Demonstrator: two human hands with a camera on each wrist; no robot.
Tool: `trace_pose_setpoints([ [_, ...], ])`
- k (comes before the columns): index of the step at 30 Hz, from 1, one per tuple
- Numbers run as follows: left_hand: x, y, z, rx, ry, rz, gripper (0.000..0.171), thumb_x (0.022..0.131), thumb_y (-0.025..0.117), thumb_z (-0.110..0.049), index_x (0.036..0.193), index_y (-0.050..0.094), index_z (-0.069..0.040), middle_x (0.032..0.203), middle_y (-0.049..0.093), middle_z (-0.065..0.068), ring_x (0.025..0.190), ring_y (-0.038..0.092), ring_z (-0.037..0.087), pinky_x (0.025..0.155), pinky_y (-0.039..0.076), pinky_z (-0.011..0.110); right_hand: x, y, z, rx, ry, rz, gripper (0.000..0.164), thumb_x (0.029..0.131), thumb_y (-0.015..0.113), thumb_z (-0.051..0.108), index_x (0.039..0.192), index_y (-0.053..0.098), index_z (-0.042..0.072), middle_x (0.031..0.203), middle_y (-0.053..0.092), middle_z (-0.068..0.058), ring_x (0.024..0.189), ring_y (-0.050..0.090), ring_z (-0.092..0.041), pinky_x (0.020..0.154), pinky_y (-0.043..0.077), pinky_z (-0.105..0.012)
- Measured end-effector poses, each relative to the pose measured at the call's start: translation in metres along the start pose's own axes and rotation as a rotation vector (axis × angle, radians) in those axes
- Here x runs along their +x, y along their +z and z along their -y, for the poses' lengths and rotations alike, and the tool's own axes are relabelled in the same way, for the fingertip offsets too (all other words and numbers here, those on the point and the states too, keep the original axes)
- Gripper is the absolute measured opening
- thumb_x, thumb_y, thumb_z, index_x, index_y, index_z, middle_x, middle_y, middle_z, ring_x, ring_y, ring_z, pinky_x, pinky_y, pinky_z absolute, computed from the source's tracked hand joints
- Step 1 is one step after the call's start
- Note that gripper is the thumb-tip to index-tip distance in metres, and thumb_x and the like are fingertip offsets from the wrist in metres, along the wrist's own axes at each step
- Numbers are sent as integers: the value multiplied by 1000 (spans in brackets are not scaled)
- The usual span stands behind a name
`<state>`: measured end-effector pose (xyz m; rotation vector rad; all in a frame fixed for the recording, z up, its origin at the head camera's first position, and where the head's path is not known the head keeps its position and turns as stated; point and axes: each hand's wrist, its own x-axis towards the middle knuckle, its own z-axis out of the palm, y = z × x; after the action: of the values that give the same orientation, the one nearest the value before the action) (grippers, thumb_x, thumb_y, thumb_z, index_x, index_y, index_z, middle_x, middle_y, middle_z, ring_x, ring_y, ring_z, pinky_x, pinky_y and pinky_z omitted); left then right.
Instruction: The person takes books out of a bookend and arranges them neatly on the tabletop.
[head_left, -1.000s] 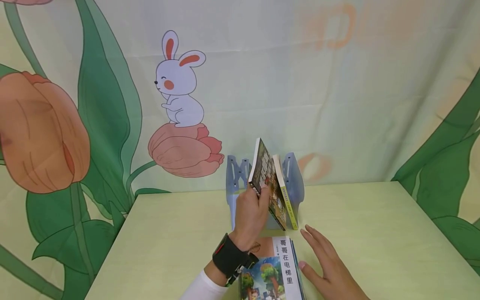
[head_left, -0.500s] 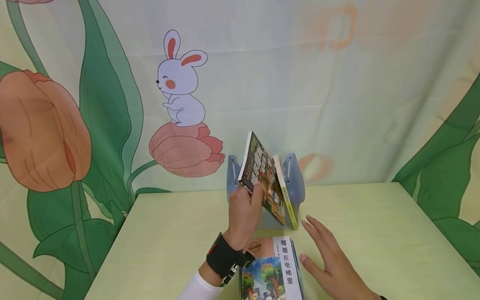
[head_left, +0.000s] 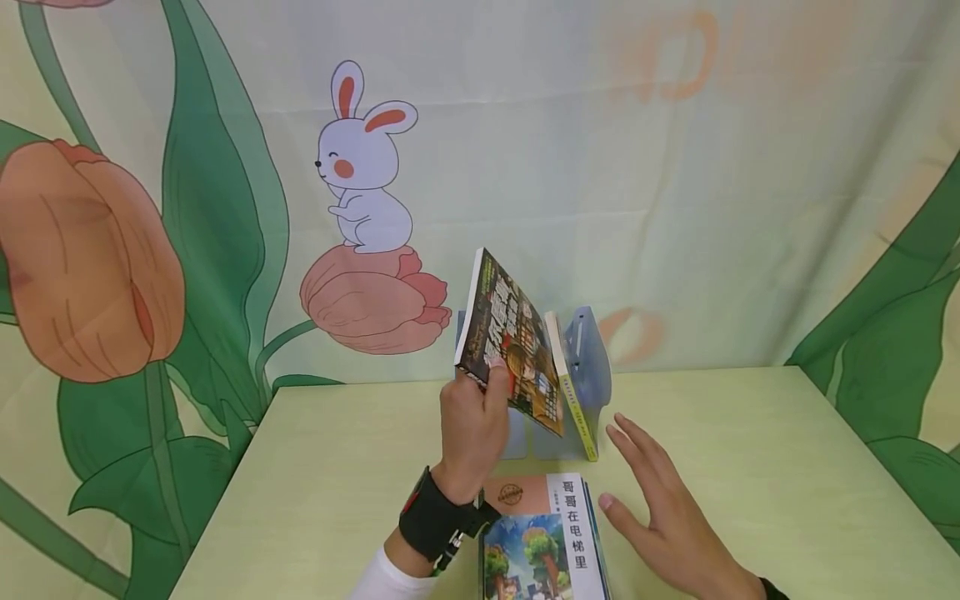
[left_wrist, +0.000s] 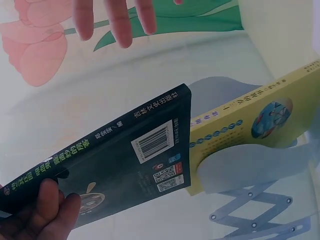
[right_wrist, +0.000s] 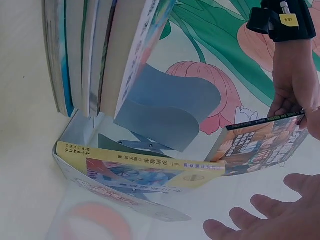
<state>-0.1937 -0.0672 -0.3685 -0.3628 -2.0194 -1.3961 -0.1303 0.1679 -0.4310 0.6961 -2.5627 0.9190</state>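
My left hand grips a dark-covered book by its spine edge, thumb on the picture cover. The book is held tilted over a blue-grey folding bookend. In the left wrist view its black back cover shows a barcode. Inside the bookend leans a yellow book against the right-hand panel; its spine also appears in the right wrist view. My right hand hovers right of the bookend, fingers extended, with nothing in it.
Nearest me lies a stack of books, its top one white and orange with a tree picture. Its layered edges show in the right wrist view. A pale green cloth covers the table, and a printed curtain hangs behind.
My left hand has moved up and to the left with the dark book, drawing it out of the bookend and away from the yellow book. My right hand has shifted slightly forward.
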Motion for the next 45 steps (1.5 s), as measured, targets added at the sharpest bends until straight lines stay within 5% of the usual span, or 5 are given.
trace_pose_setpoints([
  [9,-3,-21,-1,-11,17,-45,18,104,45,-15,109,57,-2,58,34,1,44,26,7,45,22,23,3,-3,2,31,-3,-25,80,91,69,21,157,23,28,163,22,3,148,26,-15,103,38,-53],
  [25,-20,-32,-17,-32,40,2,29,103,47,-11,131,52,-7,64,40,0,49,31,5,47,26,21,9,-14,9,52,-38,-90,83,88,70,15,157,25,20,163,23,-4,149,25,-18,102,38,-60],
  [32,-28,-37,-23,-33,5,51,30,102,48,-11,131,54,-6,67,43,0,51,32,4,48,25,19,14,-21,14,87,-32,-114,85,86,71,12,157,25,20,164,21,-1,150,24,-17,116,27,-36],
  [38,-38,-41,-26,4,-23,90,31,102,49,-12,132,55,-5,72,54,1,56,41,4,52,31,20,16,-23,17,97,-33,-109,85,86,71,13,157,24,20,164,20,0,150,24,-18,110,31,-59],
  [45,-45,-48,-36,6,-5,93,31,102,49,-10,131,56,-5,94,69,8,69,53,5,62,40,23,18,-23,21,117,-36,-111,86,86,71,12,157,23,20,164,19,-1,150,23,-18,107,31,-65],
])
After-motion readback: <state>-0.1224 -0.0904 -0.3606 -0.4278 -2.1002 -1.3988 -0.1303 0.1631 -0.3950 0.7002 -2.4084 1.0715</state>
